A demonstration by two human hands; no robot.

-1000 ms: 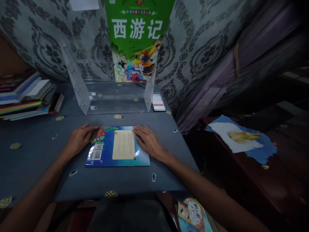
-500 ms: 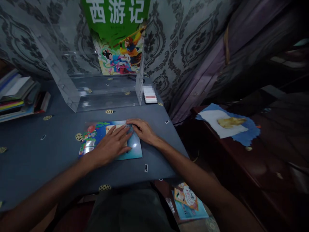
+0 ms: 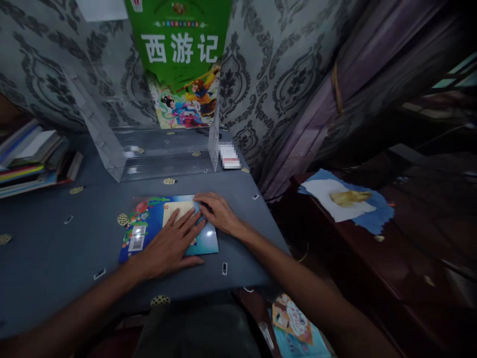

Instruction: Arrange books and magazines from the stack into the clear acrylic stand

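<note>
Blue, thin and glossy — so apt to skid or twist on the cloth, should pressure from the left hand (image 3: 167, 251) and the right hand (image 3: 219, 214) come unevenly. Prone also to a creased cover or a dog-eared corner, from fingers bearing down hard at the edge. Close enough to the clear plastic stand (image 3: 164, 167) for a bump, if shoved too far forward.

As for looks: a closed book (image 3: 152, 226), flat on the cloth-covered table (image 3: 55, 258), between the stand and the near edge. Apparently back cover up, with a cream text panel partly hidden under fingers, a white barcode label toward the left, red and green artwork above it, and a bright glare near the right side.

In the left hand, nothing gripped: palm down over the book, fingers fanned wide, thumb reaching past the near edge. In the right, a bent shape over the far right corner, fingertips close to those of the left — impossible to tell whether pinching the corner or merely pressing it.
</note>
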